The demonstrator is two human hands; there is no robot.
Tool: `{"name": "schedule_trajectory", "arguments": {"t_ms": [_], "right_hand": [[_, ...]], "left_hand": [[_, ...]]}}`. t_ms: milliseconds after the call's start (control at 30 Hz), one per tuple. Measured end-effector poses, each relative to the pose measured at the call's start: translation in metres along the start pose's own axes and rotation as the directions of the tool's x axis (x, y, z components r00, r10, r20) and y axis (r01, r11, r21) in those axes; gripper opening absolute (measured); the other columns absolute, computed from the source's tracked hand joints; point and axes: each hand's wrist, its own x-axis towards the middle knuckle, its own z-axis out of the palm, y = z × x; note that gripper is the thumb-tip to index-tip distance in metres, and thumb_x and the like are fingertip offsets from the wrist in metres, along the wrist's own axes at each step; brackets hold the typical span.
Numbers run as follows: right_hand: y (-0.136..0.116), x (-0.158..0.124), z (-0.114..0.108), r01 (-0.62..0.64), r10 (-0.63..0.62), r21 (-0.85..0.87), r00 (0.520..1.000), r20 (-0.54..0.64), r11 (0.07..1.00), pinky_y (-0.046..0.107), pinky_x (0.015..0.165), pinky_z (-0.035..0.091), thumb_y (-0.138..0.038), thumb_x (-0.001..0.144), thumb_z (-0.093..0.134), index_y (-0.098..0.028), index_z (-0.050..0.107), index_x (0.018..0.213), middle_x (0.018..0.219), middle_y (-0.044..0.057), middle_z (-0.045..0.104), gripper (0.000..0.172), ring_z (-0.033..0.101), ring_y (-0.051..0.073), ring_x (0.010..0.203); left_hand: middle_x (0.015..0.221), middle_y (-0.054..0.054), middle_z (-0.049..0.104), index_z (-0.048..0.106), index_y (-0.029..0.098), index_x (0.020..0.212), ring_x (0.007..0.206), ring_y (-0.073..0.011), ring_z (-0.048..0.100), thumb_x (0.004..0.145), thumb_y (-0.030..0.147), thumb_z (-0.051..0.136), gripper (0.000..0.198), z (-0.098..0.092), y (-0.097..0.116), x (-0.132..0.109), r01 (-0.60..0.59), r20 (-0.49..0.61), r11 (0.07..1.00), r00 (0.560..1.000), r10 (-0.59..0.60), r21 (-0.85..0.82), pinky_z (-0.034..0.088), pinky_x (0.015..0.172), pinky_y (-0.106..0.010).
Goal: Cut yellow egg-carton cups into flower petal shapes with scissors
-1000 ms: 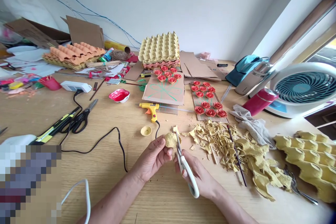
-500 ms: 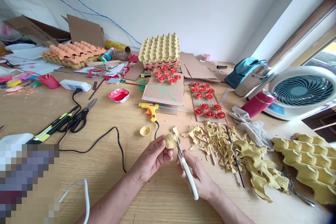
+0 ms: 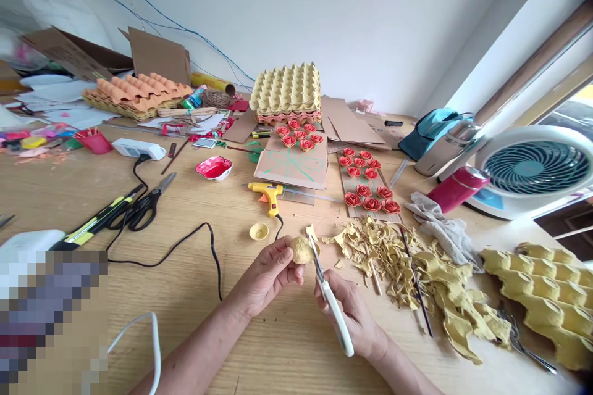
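My left hand (image 3: 269,274) pinches a yellow egg carton cup (image 3: 302,250) between thumb and fingers. White-handled scissors (image 3: 337,318) are gripped in my right hand (image 3: 349,305), their blades pointing away from me and lying against the cup's right edge. A small strip of carton (image 3: 311,232) sticks up by the blade tips. Just beyond my left hand, a second cut cup (image 3: 259,232) stands on the table. To the right lies a heap of yellow carton scraps (image 3: 384,259).
A yellow glue gun (image 3: 267,194) with a black cord lies ahead. Red paper roses (image 3: 364,191) sit on cardboard (image 3: 291,166). Black scissors (image 3: 141,207) and a red-lined bowl (image 3: 214,168) are at left. An egg tray (image 3: 542,290), a red flask (image 3: 458,188) and a fan (image 3: 532,166) stand at right.
The view has shifted slightly, so most things appear a little further right. Both hands keep their hold, with the scissors still at the cup's edge.
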Motion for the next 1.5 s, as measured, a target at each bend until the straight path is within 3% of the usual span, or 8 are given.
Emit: {"name": "schedule_trajectory", "arguments": {"t_ms": [267,600,833,1133,1500], "right_hand": [[0.004,-0.001,0.000,0.006,-0.006,-0.055,1.000,0.015,0.998,0.026,0.058,0.035,-0.038,0.093,0.050,-0.020,0.051,0.080,0.071,-0.001,0.052,0.022,0.045,0.013,0.062],[0.000,0.000,-0.005,-0.038,0.049,-0.097,0.993,0.106,0.995,0.028,0.063,0.039,-0.045,0.092,0.047,-0.021,0.046,0.091,0.080,0.000,0.052,0.024,0.046,0.016,0.069],[-0.001,0.003,-0.007,-0.031,0.054,-0.179,0.991,0.121,0.983,0.031,0.069,0.041,-0.051,0.091,0.046,-0.022,0.043,0.091,0.086,0.002,0.052,0.029,0.046,0.018,0.075],[-0.004,0.001,-0.005,-0.066,0.074,-0.107,0.994,0.080,0.992,0.030,0.065,0.038,-0.048,0.091,0.045,-0.021,0.047,0.086,0.080,0.001,0.050,0.027,0.044,0.017,0.071],[-0.007,-0.002,-0.003,-0.064,0.070,-0.070,0.995,0.072,0.995,0.027,0.061,0.036,-0.054,0.093,0.047,-0.020,0.049,0.079,0.072,0.000,0.050,0.036,0.046,0.015,0.066]], "left_hand": [[0.075,0.001,0.058,0.064,0.016,0.090,0.060,-0.0066,0.054,0.084,0.036,0.073,0.023,-0.004,0.010,-0.001,-0.070,0.010,0.992,0.998,0.069,0.104,0.047,0.058,-0.020],[0.075,0.002,0.050,0.061,0.014,0.088,0.058,-0.0065,0.049,0.089,0.044,0.065,0.030,-0.005,0.012,0.001,-0.064,0.090,0.883,0.996,0.025,0.466,0.041,0.058,-0.021],[0.075,0.001,0.051,0.062,0.014,0.089,0.058,-0.0084,0.048,0.089,0.045,0.063,0.031,-0.002,0.016,0.001,-0.082,0.065,0.834,0.996,0.055,0.545,0.040,0.057,-0.022],[0.074,0.001,0.051,0.064,0.015,0.091,0.060,-0.0089,0.049,0.090,0.045,0.062,0.031,-0.003,0.016,0.000,-0.069,0.048,0.832,0.998,0.051,0.551,0.040,0.059,-0.023],[0.073,0.001,0.050,0.064,0.014,0.103,0.060,-0.0095,0.047,0.093,0.045,0.058,0.033,-0.003,0.027,-0.002,-0.124,0.114,0.772,0.991,0.067,0.624,0.040,0.059,-0.023]]}}
